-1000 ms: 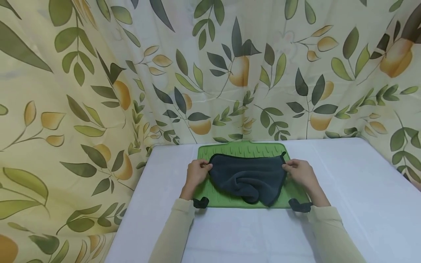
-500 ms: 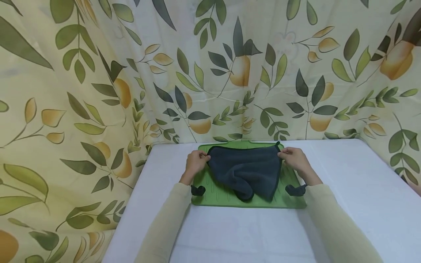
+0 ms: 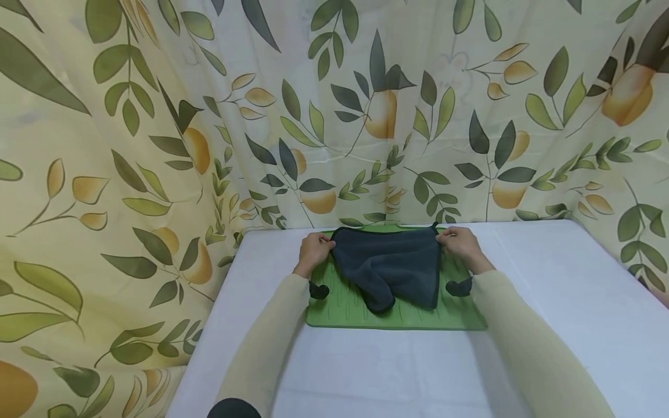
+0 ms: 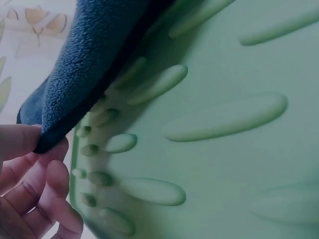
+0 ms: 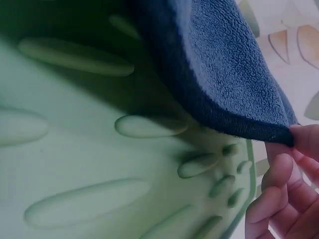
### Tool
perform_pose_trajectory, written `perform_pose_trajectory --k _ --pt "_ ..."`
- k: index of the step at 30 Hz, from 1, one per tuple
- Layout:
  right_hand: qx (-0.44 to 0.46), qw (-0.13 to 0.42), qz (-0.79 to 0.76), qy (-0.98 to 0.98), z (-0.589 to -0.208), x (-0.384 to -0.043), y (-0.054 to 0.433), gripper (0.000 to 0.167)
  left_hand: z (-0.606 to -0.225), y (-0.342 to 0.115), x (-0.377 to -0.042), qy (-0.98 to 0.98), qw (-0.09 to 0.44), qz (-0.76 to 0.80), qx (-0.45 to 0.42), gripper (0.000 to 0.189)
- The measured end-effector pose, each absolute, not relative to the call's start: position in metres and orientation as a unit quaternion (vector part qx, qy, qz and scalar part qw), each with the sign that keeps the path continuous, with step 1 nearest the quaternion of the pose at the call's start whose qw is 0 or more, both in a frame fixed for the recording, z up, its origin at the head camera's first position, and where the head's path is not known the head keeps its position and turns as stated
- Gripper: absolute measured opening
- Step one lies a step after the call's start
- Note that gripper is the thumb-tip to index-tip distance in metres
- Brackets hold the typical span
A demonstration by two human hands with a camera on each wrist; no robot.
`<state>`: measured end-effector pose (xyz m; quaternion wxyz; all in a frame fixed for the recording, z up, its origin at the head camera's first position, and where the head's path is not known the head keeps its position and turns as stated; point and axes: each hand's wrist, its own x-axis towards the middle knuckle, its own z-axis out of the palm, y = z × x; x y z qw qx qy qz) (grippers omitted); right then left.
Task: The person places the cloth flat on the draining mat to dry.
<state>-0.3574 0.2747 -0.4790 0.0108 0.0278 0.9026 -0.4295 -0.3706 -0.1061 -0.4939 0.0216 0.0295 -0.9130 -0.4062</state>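
Observation:
A dark blue-grey cloth (image 3: 397,261) with black edging hangs stretched between both hands over a green ribbed mat (image 3: 334,310). My left hand (image 3: 315,251) pinches the cloth's upper left corner between thumb and finger. At the upper right corner, my right hand (image 3: 462,244) pinches the other side; a small black loop sticks up there. The lower part droops with a fold at the left. In the left wrist view the fuzzy cloth (image 4: 79,74) is raised above the mat (image 4: 224,149). The right wrist view has the cloth (image 5: 234,69) likewise lifted, shading the mat beneath.
The mat lies on a white-covered table (image 3: 392,371), close to its far edge. Behind and to the left hangs a curtain (image 3: 334,133) printed with leaves and fruit. Black straps (image 3: 319,290) show by the wrists, and a dark round shape (image 3: 233,408) overlaps the left sleeve.
Both hands have carried the cloth away from the body toward the mat's far edge. The right hand has also come inward to the left, so the cloth's top edge spans less width.

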Motion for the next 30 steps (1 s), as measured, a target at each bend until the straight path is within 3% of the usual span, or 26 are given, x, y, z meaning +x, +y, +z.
perform_pose_trajectory --k 22,30 --pt "0.062 -0.024 -0.379 0.923 -0.48 -0.377 0.259 0.031 -0.502 -0.101 -0.39 -0.922 0.022 -0.378 0.084 0.018" --pt "0.055 0.02 -0.401 0.914 -0.487 -0.374 0.267 0.036 -0.503 -0.1 -0.389 -0.925 0.006 -0.374 0.07 0.025"
